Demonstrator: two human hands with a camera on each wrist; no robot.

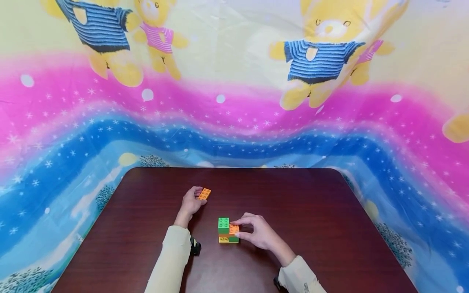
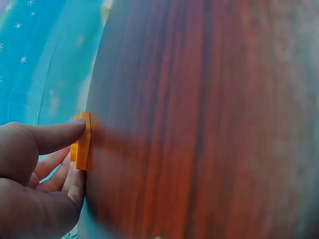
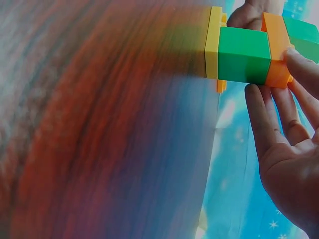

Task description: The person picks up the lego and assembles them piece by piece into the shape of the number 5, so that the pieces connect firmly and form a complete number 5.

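Observation:
My left hand (image 1: 191, 202) pinches a flat orange toy brick (image 1: 204, 194) by its edges, low over the far left part of the table. The left wrist view shows the thumb and fingers on either side of this brick. Nearer to me stands a small stack of toy bricks: a yellow plate (image 3: 213, 42) at the bottom, a green block (image 3: 243, 55) on it, an orange plate (image 3: 276, 50) above, and a green block (image 1: 223, 224) on top at the left. The thumb and fingertips of my right hand (image 1: 258, 231) grip the stack's orange plate from the right.
The dark wooden table (image 1: 311, 211) has rounded far corners. Behind it and at both sides hangs a cloth (image 1: 238, 106) printed with bears and snowflakes. A black band with a small device (image 1: 196, 246) is at the left wrist.

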